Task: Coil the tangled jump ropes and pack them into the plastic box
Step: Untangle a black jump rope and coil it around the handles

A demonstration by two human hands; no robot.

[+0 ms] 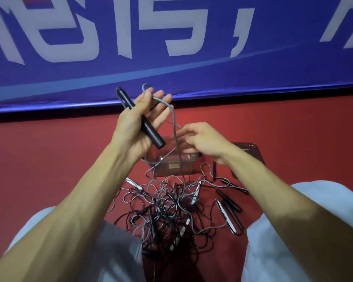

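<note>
Just above the box and to its left: left hand raised, palm toward the camera, gripping a black handle laid slantwise across the palm, pinned there by one finger crossing over it, the rest spread nearly straight. Grey rope looped over those fingertips, then dropping down toward the box. Directly above the box, a shade to its right: right hand, fingers curled, pinching that same rope partway down its fall.

Box itself clear plastic, open-topped, standing on the red floor, the rope trailing across its near wall; contents hard to make out behind the hands. Just right of the box, partly hidden under the right forearm: a dark see-through lid, flat on the floor.

In front of the box, nearer the camera: tangle of grey and black ropes, heaped in loose loops, reaching up to the box's near edge. Right of that heap, also on the near side of the box: several spare handles, black, some striped white.

Beyond the box: blue banner with large white characters. Either side of the heap, pale shorts.
</note>
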